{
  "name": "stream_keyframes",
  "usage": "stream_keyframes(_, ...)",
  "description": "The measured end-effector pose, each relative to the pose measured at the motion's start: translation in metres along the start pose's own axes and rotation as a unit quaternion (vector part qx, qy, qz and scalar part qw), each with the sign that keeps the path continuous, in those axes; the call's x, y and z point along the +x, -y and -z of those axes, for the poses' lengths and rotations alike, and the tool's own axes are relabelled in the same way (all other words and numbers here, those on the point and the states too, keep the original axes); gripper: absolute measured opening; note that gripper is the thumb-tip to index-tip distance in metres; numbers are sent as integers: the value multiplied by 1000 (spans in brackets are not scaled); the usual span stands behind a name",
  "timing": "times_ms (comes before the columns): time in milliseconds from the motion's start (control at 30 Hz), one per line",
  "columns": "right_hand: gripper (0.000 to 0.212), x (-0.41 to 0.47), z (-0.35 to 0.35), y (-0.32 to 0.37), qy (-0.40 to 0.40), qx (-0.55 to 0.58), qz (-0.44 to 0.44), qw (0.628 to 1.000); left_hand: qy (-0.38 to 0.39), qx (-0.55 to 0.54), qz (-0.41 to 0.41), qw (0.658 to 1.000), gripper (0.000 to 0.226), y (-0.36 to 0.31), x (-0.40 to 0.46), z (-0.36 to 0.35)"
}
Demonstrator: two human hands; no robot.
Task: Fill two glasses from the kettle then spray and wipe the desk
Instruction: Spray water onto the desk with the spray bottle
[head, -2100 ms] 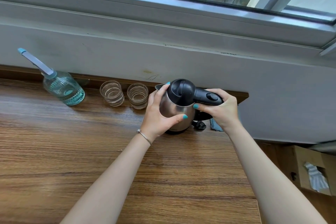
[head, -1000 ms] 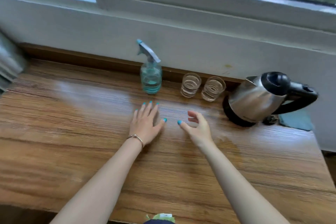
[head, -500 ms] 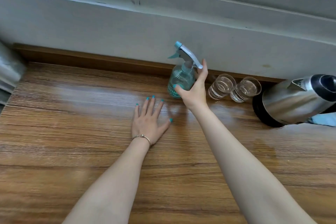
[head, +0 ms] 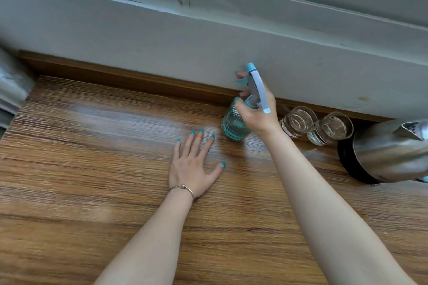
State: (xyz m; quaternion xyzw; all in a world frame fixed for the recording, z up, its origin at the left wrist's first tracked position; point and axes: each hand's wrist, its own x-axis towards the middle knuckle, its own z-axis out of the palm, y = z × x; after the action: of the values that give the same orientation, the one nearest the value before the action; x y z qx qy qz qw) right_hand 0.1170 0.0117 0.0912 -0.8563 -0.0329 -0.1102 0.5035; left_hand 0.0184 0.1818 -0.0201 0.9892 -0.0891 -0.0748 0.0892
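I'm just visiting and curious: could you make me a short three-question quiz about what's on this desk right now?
1. True or false: the right hand grips the spray bottle by its neck.
2. Which sits closest to the kettle? A) the spray bottle B) a glass C) the left hand
3. Fill in: the left hand lies ____ on the desk, fingers spread.

Key: 1 true; 2 B; 3 flat
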Motion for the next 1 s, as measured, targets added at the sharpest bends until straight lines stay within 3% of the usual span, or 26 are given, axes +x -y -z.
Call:
stream_keyframes(200,50,-34,11,10,14,20,17,1000,-12,15,0,1000,78,3,0,-4)
stream_keyframes(333,46,-84,37,21,-33,27,-31,999,10,11,-29,999,80,5,-1,2)
stream_keyframes(433,49,-131,55,32,-17,54,-68,996,35,-29,-77,996,79,1,-16,5)
stream_keyframes(600,52,-228,79,58,-66,14,-127,990,44,-29,-118,992,70,-34,-99,-10)
stream_keyframes(833,61,-368,72,86,-168,-49,-282,943,64,-1,-186,980,69,-44,-200,-28)
stream_keyframes(1000,32,-409,55,93,-156,-122,-431,881,73,8,-206,976,69,-39,-197,-30)
